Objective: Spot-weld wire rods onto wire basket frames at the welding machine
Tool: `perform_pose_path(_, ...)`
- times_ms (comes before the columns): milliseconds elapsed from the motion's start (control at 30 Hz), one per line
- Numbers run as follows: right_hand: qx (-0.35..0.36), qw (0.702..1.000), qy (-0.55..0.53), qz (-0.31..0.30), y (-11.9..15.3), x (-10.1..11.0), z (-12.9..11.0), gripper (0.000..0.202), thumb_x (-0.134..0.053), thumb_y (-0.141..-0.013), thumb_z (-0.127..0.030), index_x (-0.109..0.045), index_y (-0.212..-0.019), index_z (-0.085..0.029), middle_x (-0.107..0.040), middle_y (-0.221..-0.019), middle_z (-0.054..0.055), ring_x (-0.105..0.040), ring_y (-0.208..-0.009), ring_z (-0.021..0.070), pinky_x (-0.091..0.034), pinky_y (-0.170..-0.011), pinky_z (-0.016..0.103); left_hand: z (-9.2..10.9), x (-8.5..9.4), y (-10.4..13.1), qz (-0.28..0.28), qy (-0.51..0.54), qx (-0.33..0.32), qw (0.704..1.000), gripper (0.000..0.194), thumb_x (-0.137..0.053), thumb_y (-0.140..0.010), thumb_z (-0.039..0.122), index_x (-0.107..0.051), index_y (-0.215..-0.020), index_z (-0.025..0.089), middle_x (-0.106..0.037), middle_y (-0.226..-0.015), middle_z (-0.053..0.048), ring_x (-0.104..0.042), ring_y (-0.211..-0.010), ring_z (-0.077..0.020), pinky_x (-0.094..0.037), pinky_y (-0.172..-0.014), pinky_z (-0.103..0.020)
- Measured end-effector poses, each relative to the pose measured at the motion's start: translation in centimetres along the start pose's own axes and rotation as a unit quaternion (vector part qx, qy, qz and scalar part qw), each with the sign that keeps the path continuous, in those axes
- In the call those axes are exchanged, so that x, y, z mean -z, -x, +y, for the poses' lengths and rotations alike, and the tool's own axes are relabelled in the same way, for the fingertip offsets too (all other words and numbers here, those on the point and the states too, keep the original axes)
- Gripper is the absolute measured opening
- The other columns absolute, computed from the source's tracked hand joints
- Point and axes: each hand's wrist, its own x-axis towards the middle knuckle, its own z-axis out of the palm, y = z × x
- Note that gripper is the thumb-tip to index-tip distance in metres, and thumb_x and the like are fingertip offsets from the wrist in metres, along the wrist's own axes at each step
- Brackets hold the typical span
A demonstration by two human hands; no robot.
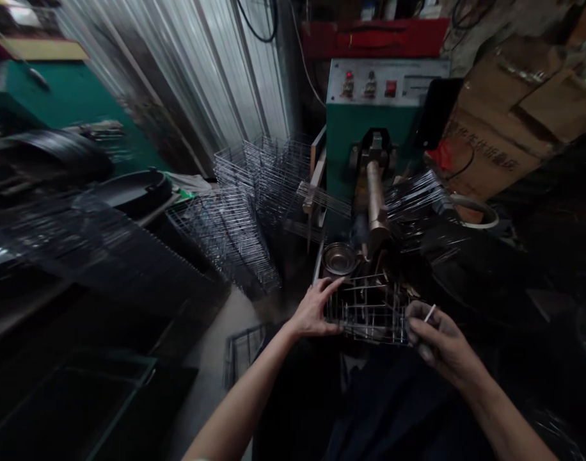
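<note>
A small wire basket (364, 314) of thin metal rods is in front of me, below the machine's arm. My left hand (316, 308) grips its left end, with thumb and fingers spread around the edge wires. At the basket's right end is my right hand (434, 333), fingers curled and darkened with grime. A short white stick (430, 313) pokes out from between those fingers. Whether they also pinch the basket's wire cannot be made out. Just beyond the basket, a round metal dish (340, 258) sits under the machine.
A green machine (341, 128) with switches and a thick metal arm (376, 192) stands ahead. Stacked wire baskets (230, 230) lie to the left. Black plastic wrapping (412, 202) and a cardboard box (494, 141) are at right. A wire frame (242, 349) stands low beside my left forearm.
</note>
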Motion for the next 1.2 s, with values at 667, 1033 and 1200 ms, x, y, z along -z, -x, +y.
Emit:
perform_pose_path(667, 0.42, 0.594, 0.686, -0.002, -5.8, -0.1, 3.2, 0.037, -0.051, -0.093, -0.002, -0.063, -0.127, -0.011, -0.07, -0.118, 0.009, -0.055, -0.106, 0.028, -0.042, -0.09, 0.041, 7.0, -1.4, -5.0, 0.118, -0.21, 0.021, 0.97, 0.092, -0.08, -0.047, 0.033, -0.042, -0.129, 0.02, -0.055, -0.132, -0.011, -0.043, -0.135, -0.0362, -0.027, -0.12, -0.052)
perform_pose_path(1033, 0.433, 0.603, 0.669, 0.034, -5.9, -0.3, 3.9, 0.039, -0.047, -0.091, 0.001, -0.066, -0.124, -0.009, -0.072, -0.113, 0.008, -0.056, -0.101, 0.028, -0.044, -0.088, 0.04, 6.5, -1.6, -5.3, 0.121, -0.205, 0.011, 0.971, 0.093, -0.081, -0.045, 0.035, -0.042, -0.128, 0.021, -0.056, -0.134, -0.01, -0.046, -0.133, -0.0353, -0.028, -0.12, -0.052)
perform_pose_path(1200, 0.427, 0.621, 0.657, 0.026, -5.8, -0.3, 4.0, 0.041, -0.047, -0.09, 0.001, -0.065, -0.125, -0.01, -0.071, -0.115, 0.008, -0.056, -0.102, 0.0279, -0.046, -0.086, 0.04, 6.6, -1.3, -5.2, 0.119, -0.207, -0.003, 0.971, 0.09, -0.081, -0.047, 0.037, -0.043, -0.127, 0.022, -0.056, -0.134, -0.01, -0.047, -0.133, -0.0358, -0.029, -0.119, -0.053)
